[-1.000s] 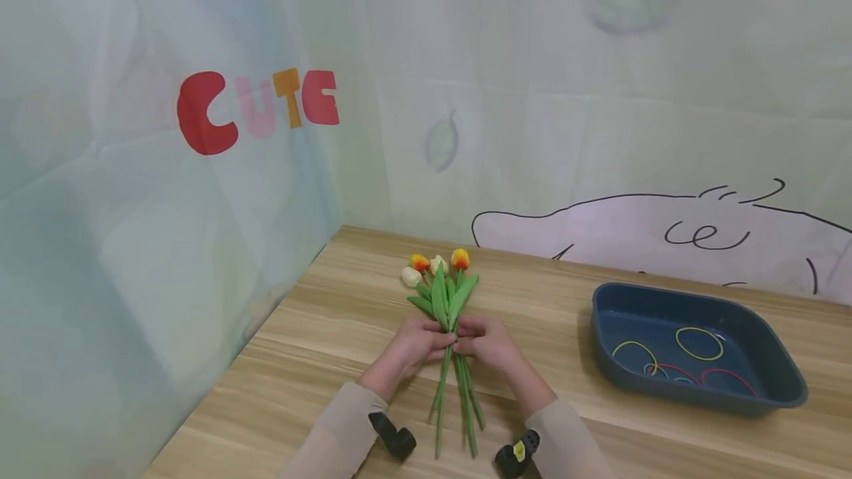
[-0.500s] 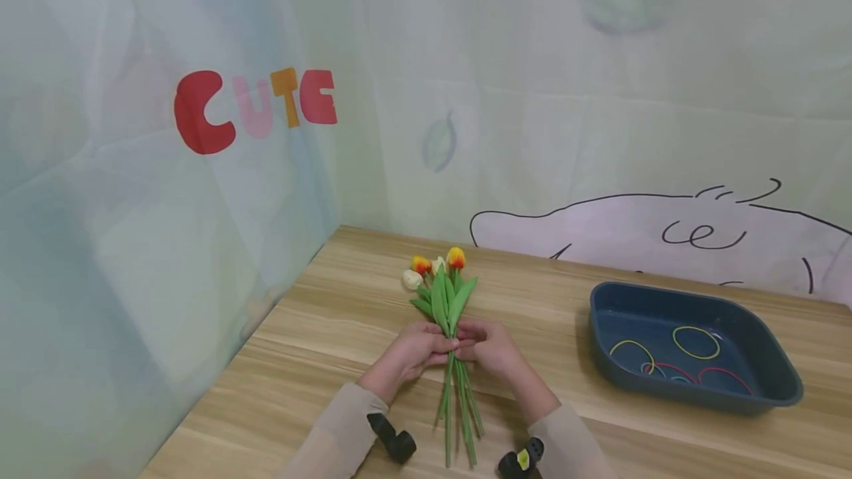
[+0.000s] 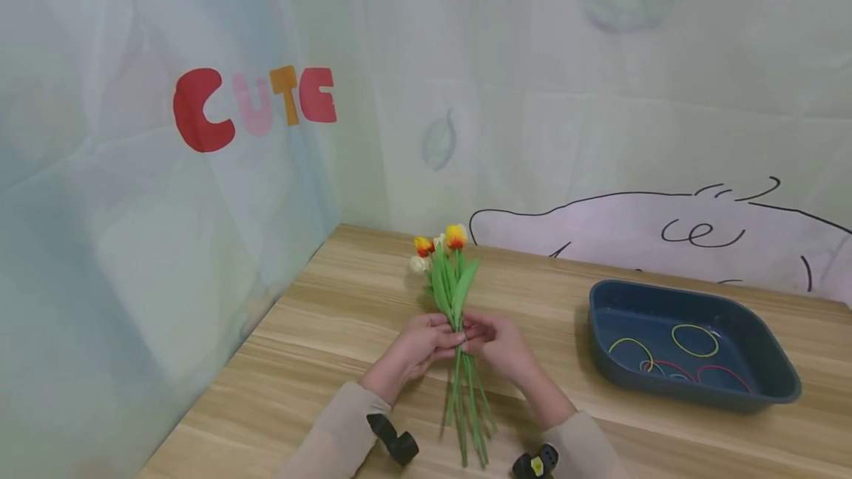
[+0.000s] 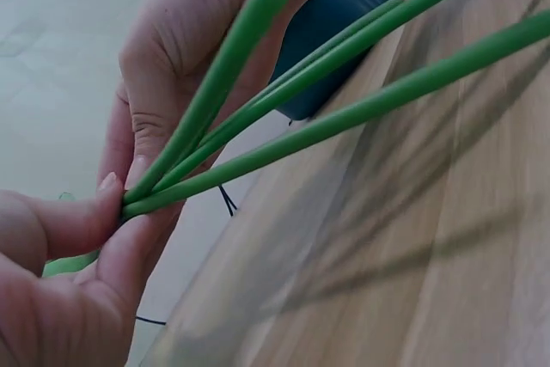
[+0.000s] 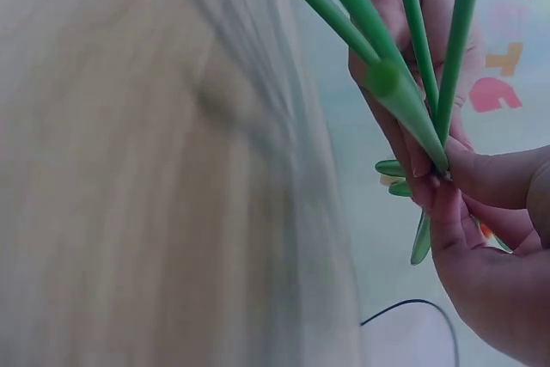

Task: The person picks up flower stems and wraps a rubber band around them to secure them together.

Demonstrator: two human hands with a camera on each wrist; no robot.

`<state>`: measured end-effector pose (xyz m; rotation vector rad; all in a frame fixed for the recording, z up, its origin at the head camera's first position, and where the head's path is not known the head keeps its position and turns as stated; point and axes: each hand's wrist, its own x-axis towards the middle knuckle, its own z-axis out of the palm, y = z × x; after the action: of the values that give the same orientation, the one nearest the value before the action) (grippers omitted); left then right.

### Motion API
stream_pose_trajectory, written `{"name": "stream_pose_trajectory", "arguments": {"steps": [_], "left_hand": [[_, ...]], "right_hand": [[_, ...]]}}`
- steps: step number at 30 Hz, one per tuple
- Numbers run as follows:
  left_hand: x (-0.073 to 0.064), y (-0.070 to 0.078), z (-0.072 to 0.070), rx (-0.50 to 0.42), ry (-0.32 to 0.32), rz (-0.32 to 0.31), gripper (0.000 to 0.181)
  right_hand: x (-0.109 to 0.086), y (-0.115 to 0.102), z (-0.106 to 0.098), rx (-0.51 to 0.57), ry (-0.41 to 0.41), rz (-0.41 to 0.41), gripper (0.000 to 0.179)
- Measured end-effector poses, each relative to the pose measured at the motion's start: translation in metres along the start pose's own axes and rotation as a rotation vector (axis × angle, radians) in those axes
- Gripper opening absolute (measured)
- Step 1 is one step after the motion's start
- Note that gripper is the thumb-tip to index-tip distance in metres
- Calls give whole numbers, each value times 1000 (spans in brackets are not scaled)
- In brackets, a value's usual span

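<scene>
A bunch of artificial tulips (image 3: 454, 287), with orange-yellow and cream heads, green leaves and long green stems, is held above the table in the head view. My left hand (image 3: 424, 344) grips the stems just below the leaves, thumb across the front. From the other side, my right hand (image 3: 498, 342) pinches the bunch at the same spot with thumb and fingertips. Below this point the stems (image 4: 344, 122) fan out toward the left wrist camera. Something small and dark shows where the stems cross (image 5: 443, 175) between the fingertips; its kind is unclear.
A dark blue tray (image 3: 692, 394) stands to the right on the wooden table (image 3: 319, 390). Several thin coloured rings, including a yellow ring (image 3: 695, 341), lie in it. Printed cloth walls (image 3: 566, 131) border the table at the back and left.
The bunch has risen and shifted slightly right, its heads now higher in the head view. My right hand and forearm have moved a little to the right.
</scene>
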<state>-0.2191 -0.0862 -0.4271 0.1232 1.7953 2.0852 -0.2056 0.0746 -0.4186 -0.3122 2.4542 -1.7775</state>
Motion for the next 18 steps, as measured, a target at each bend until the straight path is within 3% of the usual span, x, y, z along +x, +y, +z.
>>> {"name": "stream_pose_trajectory", "arguments": {"steps": [6, 18], "left_hand": [[-4, 5, 9, -70, -17, 43, 35], [-14, 14, 24, -175, -48, 65, 37]], "right_hand": [[-9, -10, -8, -83, 25, -85, 48], [-27, -22, -21, -75, -5, -153, 46]]}}
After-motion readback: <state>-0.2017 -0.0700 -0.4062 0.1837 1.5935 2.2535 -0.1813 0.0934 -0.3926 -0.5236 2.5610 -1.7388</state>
